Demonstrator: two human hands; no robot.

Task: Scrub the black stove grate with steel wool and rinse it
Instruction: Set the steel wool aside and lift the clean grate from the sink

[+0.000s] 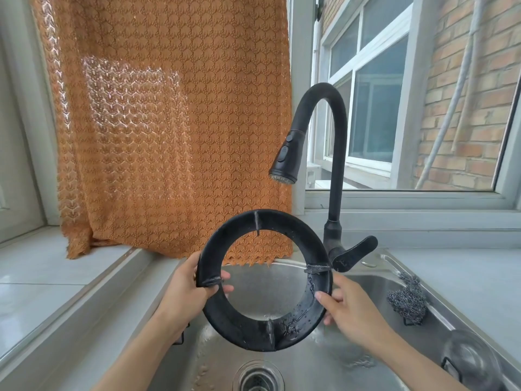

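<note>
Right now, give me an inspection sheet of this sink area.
Surface: steel sink, wet, drain open.
Job's things: black grate held upright over the sink, water beads on it; steel wool lies on the sink's right ledge.
Clutter: clear round item on the right ledge, unclear what.
Hands: left hand and right hand each grip the grate's rim.
Cables: nothing seen.
Surroundings: black faucet, no water running; orange curtain; window facing a brick wall.
</note>
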